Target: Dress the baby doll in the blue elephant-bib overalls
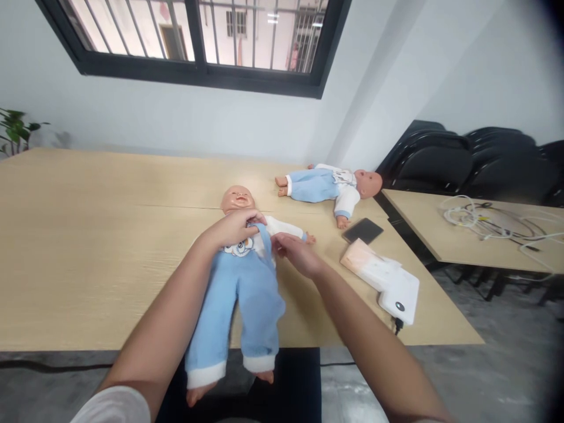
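A baby doll (238,198) lies face up on the table in front of me, wearing light blue overalls (238,276) over a white top with a printed animal face. Its feet stick out past the table's near edge. My left hand (238,228) is across its chest, fingers closed on the blue shoulder strap (265,239) near the doll's shoulder. Beside the doll's side, under its outstretched arm (286,228), is my right hand (294,251). Its fingers are curled together against the edge of the clothing, and what they pinch is hidden.
Another doll (317,185) in similar clothes lies at the back right. Closer are a dark flat phone-like object (362,231), a pale box-like item (365,263) and a white power bank (400,298) with a cable. Tangled cables (493,220) lie on the side table (423,235).
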{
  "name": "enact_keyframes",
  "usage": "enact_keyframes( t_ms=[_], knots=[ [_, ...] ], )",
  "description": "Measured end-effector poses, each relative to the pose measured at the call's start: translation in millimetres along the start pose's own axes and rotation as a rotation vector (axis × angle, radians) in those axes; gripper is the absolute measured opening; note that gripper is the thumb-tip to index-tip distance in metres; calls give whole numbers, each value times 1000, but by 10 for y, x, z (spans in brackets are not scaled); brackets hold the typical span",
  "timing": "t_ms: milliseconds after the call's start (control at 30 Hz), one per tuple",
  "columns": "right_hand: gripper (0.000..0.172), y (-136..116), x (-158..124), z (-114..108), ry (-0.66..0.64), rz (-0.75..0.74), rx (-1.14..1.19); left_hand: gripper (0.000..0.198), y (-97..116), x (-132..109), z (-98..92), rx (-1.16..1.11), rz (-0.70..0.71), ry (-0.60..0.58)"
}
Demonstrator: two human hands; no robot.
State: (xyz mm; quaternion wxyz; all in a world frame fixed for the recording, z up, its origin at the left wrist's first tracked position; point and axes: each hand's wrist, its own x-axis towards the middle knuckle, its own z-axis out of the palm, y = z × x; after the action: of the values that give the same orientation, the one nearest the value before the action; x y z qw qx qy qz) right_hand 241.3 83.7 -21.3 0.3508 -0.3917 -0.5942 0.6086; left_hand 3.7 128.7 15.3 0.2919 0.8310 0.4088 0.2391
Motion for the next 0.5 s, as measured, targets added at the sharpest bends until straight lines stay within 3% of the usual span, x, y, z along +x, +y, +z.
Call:
enact_keyframes(
  t_ms=[133,233,300,400,500],
  knots=[
    [32,-5,-22,7,-73,36,2,37,19,26,36,-57,30,86],
    [25,15,37,-47,-1,-13,-92,33,-2,55,41,-73,26,99],
    [24,29,124,-169,117,-78,-324,29,-13,73,31,-72,47,66],
    [30,18,293,-422,266,-165,-894,22,-3,100,13,-67,110,-24],
    [29,-39,434,-604,142,-29,-1218,19,11,140,20,-43,147,-90]
  ],
)
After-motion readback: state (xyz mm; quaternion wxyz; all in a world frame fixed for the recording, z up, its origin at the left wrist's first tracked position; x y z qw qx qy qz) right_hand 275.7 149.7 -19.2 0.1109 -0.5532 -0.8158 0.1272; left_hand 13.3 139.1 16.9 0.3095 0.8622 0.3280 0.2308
